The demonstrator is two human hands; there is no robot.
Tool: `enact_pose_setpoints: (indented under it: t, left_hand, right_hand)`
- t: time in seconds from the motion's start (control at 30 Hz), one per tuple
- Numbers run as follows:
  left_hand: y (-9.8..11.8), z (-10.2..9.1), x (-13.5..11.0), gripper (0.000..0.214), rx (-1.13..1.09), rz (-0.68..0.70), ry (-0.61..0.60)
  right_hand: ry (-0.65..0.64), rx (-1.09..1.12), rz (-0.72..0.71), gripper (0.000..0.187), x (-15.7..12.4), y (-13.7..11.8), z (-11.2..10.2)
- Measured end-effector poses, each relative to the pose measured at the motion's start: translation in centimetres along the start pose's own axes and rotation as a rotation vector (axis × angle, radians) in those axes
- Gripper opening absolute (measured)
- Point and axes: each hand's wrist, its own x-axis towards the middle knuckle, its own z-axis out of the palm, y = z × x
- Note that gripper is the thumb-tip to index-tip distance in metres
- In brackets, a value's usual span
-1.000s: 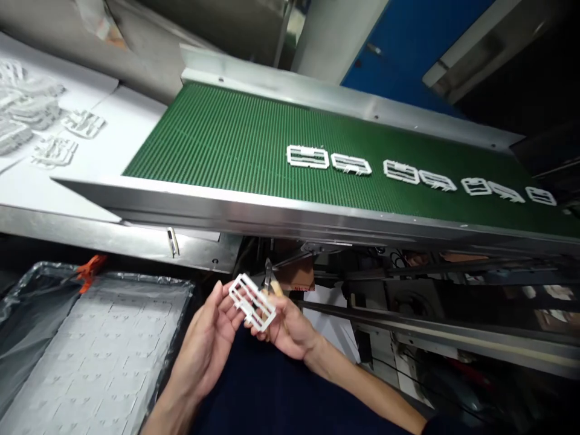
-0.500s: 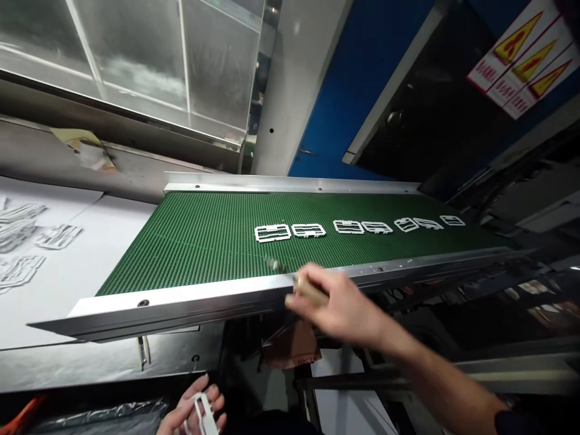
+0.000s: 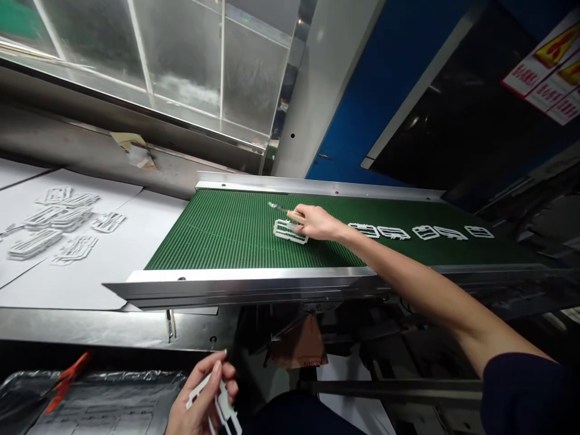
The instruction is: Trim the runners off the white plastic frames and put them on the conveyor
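Observation:
My right hand (image 3: pixel 321 223) reaches over the green conveyor belt, closed around a small wooden-handled knife (image 3: pixel 295 215) whose blade points left. Just below its fingers is a white plastic frame (image 3: pixel 283 232), which the fingertips meet at its right end; whether they grip it I cannot tell. More white plastic frames (image 3: pixel 393 232) lie in a row on the belt to the right of the hand, partly behind the forearm. Low in the view, my left hand (image 3: pixel 203 386) is closed on white plastic frame pieces (image 3: pixel 223 406), held between thumb and fingers off the belt.
The green belt (image 3: pixel 217 235) runs between metal side rails (image 3: pixel 254 289). At left, white sheets (image 3: pixel 113 278) carry a pile of white frames (image 3: pixel 58 219). Cutters (image 3: pixel 170 326) sit at the metal table edge, above a plastic-lined container (image 3: pixel 113 399) with an orange-handled tool (image 3: pixel 67 380).
My right hand has moved with the knife from the near rail up over the belt to the leftmost frames. My left hand still holds white pieces, now turned differently. The view has shifted left.

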Motion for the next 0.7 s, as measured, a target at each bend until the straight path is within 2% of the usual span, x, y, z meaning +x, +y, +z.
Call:
enact_pose_setpoints:
  t: [0.07, 0.17, 0.2, 0.27, 0.37, 0.53, 0.7]
  left_hand:
    - [1.5, 0.9, -0.6, 0.050, 0.034, 0.048, -0.002]
    - [3.8, 2.1, -1.4, 0.047, 0.082, 0.089, -0.055]
    - [4.4, 2.4, -1.6, 0.046, 0.090, 0.108, -0.087]
    - [5.2, 2.5, -2.0, 0.044, 0.098, 0.149, -0.150]
    - [5.3, 1.8, -2.2, 0.032, 0.139, 0.154, -0.121]
    - [3.3, -1.0, -1.8, 0.027, 0.262, -0.007, -0.007]
    - [1.8, -3.1, -1.4, 0.035, 0.338, -0.119, 0.013]
  right_hand:
    - [0.023, 0.226, -0.043, 0.019, -1.8, -1.3, -0.7]
    - [-0.018, 0.757, -0.150, 0.025, -6.1, -4.4, -0.1]
    - [-0.061, 0.874, -0.169, 0.027, -7.8, -5.6, 0.6]
    - [-0.178, 0.955, -0.145, 0.025, -11.0, -7.8, 2.8]
    - [-0.334, 0.985, -0.046, 0.024, -14.0, -9.6, 7.0]
    - [-0.482, 1.256, 0.044, 0.028, -14.9, -8.8, 13.2]
    - [-0.523, 1.441, 0.143, 0.034, -15.7, -7.7, 16.9]
